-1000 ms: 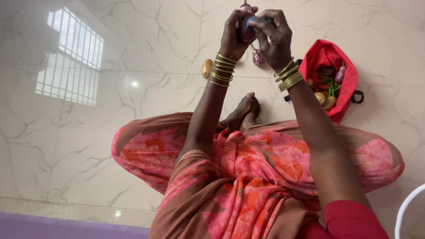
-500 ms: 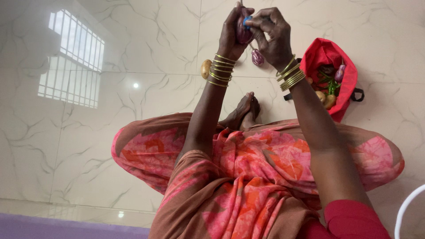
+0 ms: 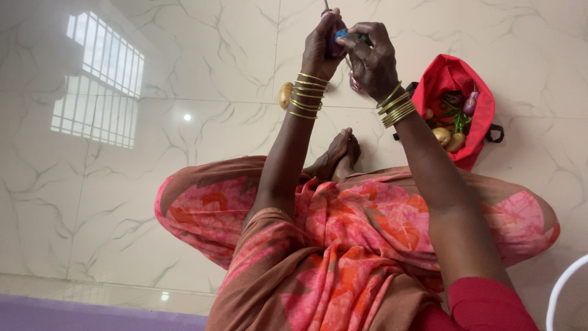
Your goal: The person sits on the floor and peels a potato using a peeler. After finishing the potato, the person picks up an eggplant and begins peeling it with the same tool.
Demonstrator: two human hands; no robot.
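Head view: a person sits cross-legged on a pale marble floor (image 3: 184, 153), both arms raised toward the top edge of the picture.
Left hand: the left hand (image 3: 323, 44) is wrapped around a small purple eggplant (image 3: 334, 43), fingers closed over it.
Right hand: the right hand (image 3: 370, 58) pinches a small blue-handled tool (image 3: 344, 34) against the eggplant; it looks like a peeler or knife, though the blade is hidden.
Change: over the last second both hands have drifted up and a little left, so the eggplant now sits partly cut off by the frame edge and more covered by fingers; the grip itself is unchanged, so the cutting work seems ongoing.
Nearby: a second eggplant (image 3: 355, 81) behind the right wrist, a potato (image 3: 285, 95) on the floor, and a red bag (image 3: 456, 92) of vegetables to the right.
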